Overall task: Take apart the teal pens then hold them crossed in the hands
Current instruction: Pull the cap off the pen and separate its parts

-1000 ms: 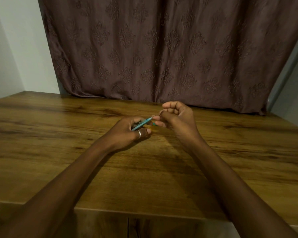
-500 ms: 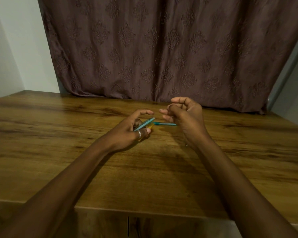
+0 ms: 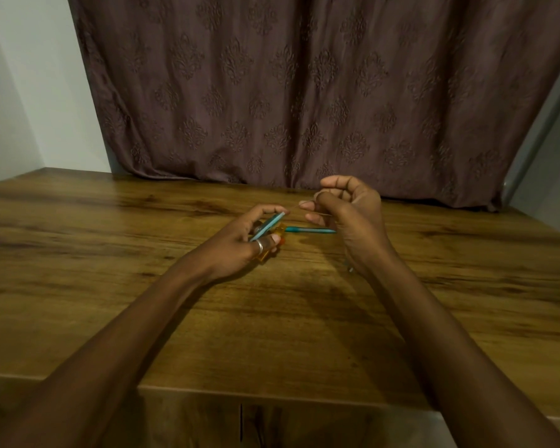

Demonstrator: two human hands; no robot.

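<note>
Left hand (image 3: 240,244) has its fingers and thumb curled round a teal pen barrel (image 3: 267,225). The barrel slants up toward the far edge of the counter (image 3: 143,318), and its pale end pokes out just under the fingertip. There's a ring (image 3: 259,245) on one finger, and something amber-orange (image 3: 281,230) is tucked under that same hand, can't tell what it is tbh. Right hand (image 3: 353,221) has its fingers curled in, with thumb and forefinger pinching a really thin rod (image 3: 317,213), way too skinny to make out more. A second teal pen (image 3: 311,230), slim and a bit darker, looks to be lying flat on the counter between the two hands. It runs roughly parallel to the far edge, and its right end disappears behind the right hand. Both hands are around mid-counter, closer to the far edge than the near one. A tiny teal bit (image 3: 350,270) peeks out beside the right wrist. A dark patterned curtain (image 3: 304,92) hangs behind the far edge.
</note>
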